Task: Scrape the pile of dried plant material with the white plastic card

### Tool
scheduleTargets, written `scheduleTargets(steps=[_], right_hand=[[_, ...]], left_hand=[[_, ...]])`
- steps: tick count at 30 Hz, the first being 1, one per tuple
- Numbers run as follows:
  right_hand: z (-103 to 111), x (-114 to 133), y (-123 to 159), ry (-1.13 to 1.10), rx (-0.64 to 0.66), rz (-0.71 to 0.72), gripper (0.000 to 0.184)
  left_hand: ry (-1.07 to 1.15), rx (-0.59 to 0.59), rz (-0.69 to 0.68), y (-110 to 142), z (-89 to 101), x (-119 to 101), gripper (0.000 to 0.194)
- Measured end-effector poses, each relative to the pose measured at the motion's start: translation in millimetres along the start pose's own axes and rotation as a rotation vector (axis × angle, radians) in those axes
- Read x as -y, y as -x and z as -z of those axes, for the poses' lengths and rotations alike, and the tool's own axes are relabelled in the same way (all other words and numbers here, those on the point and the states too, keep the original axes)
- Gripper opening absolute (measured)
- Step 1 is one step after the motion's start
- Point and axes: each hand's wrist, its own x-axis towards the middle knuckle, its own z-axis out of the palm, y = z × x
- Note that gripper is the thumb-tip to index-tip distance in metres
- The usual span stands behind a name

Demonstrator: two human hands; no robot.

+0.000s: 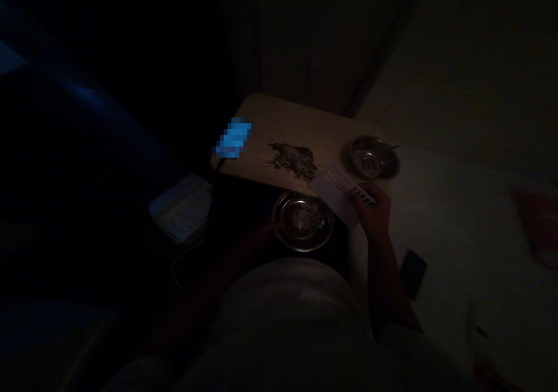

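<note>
The scene is very dark. In my right hand (375, 209) is a pale, flat plastic scraper with slots (333, 200), its lower corner near the front edge of a small wooden table (300, 113). A loose heap of small dark bits (294, 159) lies on the tabletop, just left of the scraper. Below that edge, my left hand (274, 228) is closed on the left rim of a shiny metal bowl (303, 243). Some small bits show inside this bowl. Deep shadow hides most of my left fingers.
A second metal bowl (375, 158) stands at the table's right end. A brightly lit, pixelated screen (233, 138) lies at its left end. Left of the table is a pale box-like object (182, 209). A dark phone (412, 274) rests on the light surface (457, 223) to the right.
</note>
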Motion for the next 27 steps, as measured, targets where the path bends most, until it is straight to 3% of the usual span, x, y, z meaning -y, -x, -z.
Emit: scheduleTargets(steps=[7, 12, 27], right_hand=[[0.1, 3.0, 1.0, 0.029, -0.003, 0.007, 0.019], [-0.1, 5.1, 2.4, 0.047, 0.012, 0.036, 0.016], [-3.4, 6.7, 4.1, 0.031, 0.03, 0.028, 0.015]], left_hand=[[0.009, 0.059, -0.034, -0.8, 0.8, 1.5, 0.068], [0.0, 0.011, -0.014, 0.5, -0.5, -0.1, 0.069], [-0.026, 0.028, -0.034, 1.3, -2.8, -1.4, 0.066]])
